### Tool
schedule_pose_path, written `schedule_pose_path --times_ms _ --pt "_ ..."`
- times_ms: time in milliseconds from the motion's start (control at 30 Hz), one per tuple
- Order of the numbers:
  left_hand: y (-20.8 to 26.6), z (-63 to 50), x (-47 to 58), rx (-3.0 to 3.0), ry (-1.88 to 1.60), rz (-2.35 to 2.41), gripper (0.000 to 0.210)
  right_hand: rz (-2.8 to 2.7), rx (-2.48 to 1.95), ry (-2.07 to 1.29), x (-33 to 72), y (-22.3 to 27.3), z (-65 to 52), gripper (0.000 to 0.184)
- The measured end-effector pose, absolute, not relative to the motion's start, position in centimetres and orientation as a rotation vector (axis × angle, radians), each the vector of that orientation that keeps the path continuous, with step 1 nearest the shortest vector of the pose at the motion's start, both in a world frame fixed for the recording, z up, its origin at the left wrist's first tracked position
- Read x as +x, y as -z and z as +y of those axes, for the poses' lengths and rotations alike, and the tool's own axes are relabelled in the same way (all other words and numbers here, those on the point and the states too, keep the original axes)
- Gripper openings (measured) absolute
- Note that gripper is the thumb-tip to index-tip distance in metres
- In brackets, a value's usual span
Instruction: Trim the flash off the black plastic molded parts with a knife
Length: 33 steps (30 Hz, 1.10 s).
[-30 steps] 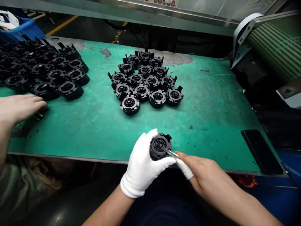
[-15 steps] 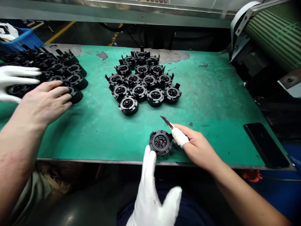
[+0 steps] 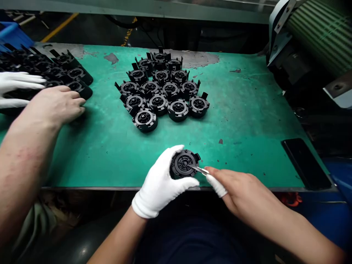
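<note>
My left hand [image 3: 161, 181], in a white glove, curls its fingers and thumb around the rim of a round black plastic part [image 3: 181, 164] near the front edge of the bench. Concentric ribs and a small central boss show on the part's upper face. Between the fingers of my right hand [image 3: 242, 187] is a craft knife [image 3: 200, 169], its blade pointing left over the part's face near the centre. White wrapping covers the right thumb. Whether the blade touches the plastic I cannot tell.
Several similar black parts [image 3: 158, 102] stand grouped mid-bench on the green mat [image 3: 242, 110]. At left, another person's gloved hand [image 3: 19, 88] and bare hand [image 3: 59, 102] are among more black parts [image 3: 74, 73]. A phone [image 3: 305, 163] lies right; a ribbed green roller [image 3: 324, 40] overhangs the back right.
My left hand has moved up from below the bench edge and closed around the round part. My right hand has lowered the knife, bringing its blade over the part. The view has shifted slightly.
</note>
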<state>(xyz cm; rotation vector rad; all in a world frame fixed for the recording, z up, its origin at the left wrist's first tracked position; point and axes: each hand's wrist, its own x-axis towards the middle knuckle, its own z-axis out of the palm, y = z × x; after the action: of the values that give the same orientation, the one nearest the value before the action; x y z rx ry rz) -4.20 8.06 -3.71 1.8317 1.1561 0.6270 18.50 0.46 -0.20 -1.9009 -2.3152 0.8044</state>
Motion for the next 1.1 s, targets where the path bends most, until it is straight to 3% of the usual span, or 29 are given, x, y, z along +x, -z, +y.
schedule_pose_path --times_ms 200,500,800,1100 --pt "3.6 7.1 -3.7 1.816 -0.672 1.249 0.084 -2.25 -1.818 -0.924 17.3 0.9 -1.0 0.055" --pt "4.6 5.8 -2.8 1.876 -0.883 1.324 0.076 -2.097 -1.858 -0.729 17.0 2.0 -2.1 0.05" --pt "4.8 5.6 -2.7 1.871 -0.926 1.333 0.072 -1.977 -1.728 -0.993 17.5 1.2 -1.2 0.04" --pt "4.5 5.8 -2.2 1.906 -0.984 1.294 0.057 -2.215 -1.858 -0.642 18.5 1.5 2.0 0.037"
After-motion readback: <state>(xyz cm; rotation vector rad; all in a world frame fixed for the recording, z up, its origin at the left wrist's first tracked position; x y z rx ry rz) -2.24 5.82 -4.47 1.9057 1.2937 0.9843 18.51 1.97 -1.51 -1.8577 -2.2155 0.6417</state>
